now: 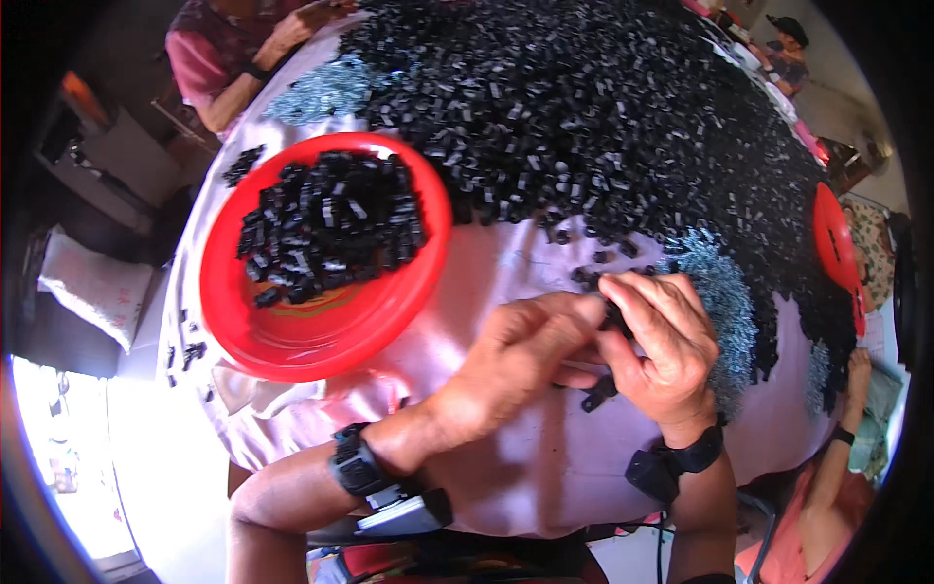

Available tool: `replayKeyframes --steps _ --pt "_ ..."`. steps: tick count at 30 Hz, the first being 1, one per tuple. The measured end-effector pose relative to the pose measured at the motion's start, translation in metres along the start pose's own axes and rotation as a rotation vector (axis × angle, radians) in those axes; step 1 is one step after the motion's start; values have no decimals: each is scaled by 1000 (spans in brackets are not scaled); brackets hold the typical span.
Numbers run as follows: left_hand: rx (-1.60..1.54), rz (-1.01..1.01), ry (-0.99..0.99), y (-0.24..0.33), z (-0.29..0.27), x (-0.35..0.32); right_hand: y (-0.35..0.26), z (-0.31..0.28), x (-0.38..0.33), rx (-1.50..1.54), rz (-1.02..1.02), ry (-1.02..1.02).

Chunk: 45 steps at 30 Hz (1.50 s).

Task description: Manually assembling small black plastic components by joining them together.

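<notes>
From my remote feed, a black heap [584,117] lies beyond the grip, silvery bits [730,311] just right; my right grip [615,313] narrowly pinches a small black piece [617,317], my left grip's [520,355] hold unclear; slackness could drop it among lookalikes; its long axis and pointing I cannot tell

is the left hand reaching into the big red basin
No, the left hand is up against the right hand over the pale pink cloth, clear of the red basin.
</notes>
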State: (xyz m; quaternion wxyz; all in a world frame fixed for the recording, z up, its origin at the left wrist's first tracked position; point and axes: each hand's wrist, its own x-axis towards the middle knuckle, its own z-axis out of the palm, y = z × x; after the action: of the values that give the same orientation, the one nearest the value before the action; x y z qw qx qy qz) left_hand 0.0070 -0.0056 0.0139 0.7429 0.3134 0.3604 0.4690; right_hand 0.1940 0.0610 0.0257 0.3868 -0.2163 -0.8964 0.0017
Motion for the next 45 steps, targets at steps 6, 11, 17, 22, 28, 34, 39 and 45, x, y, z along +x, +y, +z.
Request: replayKeyframes --steps 6,11,17,22,28,34,39,45 --pt "180 100 57 8 -3 -18 -3 4 4 153 43 -43" --pt "506 326 463 57 -26 -61 3 0 -4 129 135 -133" --pt "1132 622 915 68 -81 -90 11 13 -7 75 123 -84" --pt "1378 720 579 64 -39 -42 17 9 -12 61 117 -73" --pt "1769 675 458 17 -25 52 16 12 -9 103 70 -94" --pt "1800 622 510 17 -23 63 16 13 -11 105 49 -84" --pt "1661 668 491 21 -22 63 17 15 -12 114 51 -106" --pt "1585 710 491 12 -18 74 13 12 -10 118 74 -133"
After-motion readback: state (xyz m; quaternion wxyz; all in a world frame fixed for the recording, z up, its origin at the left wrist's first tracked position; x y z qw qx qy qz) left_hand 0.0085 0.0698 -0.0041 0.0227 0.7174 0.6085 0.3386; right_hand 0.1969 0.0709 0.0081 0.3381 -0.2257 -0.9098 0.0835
